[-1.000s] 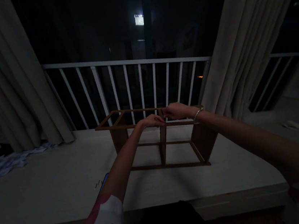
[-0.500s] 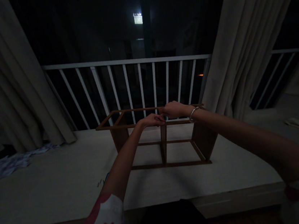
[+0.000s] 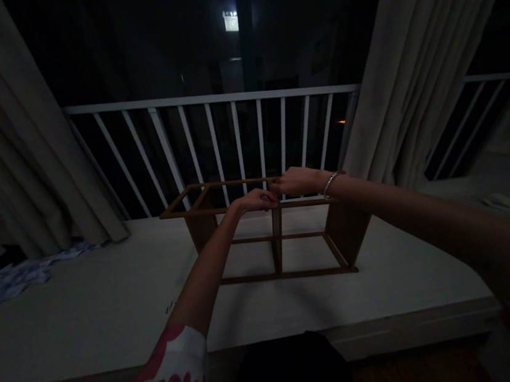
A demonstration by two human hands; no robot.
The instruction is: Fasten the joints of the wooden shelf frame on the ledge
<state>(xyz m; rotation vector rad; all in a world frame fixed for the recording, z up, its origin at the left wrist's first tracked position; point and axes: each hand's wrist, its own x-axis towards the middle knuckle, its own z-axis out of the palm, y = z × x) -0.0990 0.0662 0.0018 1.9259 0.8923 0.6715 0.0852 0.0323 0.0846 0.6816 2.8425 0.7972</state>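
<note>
A brown wooden rack frame (image 3: 348, 235) lies on the white ledge (image 3: 110, 301), with a thin divider (image 3: 278, 244) upright in its middle. At the top of that divider both hands meet. My left hand (image 3: 257, 199) rests by the front top rail, its fingertips pinched together. Just right of it and slightly higher, my right hand (image 3: 299, 181) has its fingers curled over the same joint. Whatever lies between the fingertips is too small and dark to make out. A few tiny pieces, perhaps screws (image 3: 170, 307), lie left of the frame, beside my left forearm.
Behind the frame runs a white railing (image 3: 211, 99) before a dark window. Beige curtains (image 3: 378, 101) hang on both sides. Crumpled patterned cloth or paper (image 3: 19, 282) lies on the ledge at far left. A dark rounded shape (image 3: 291, 372) is at the bottom centre.
The view has shifted slightly, so the scene sits a little higher. Both hands stay at the divider's top, with only a small shift of the fingers.
</note>
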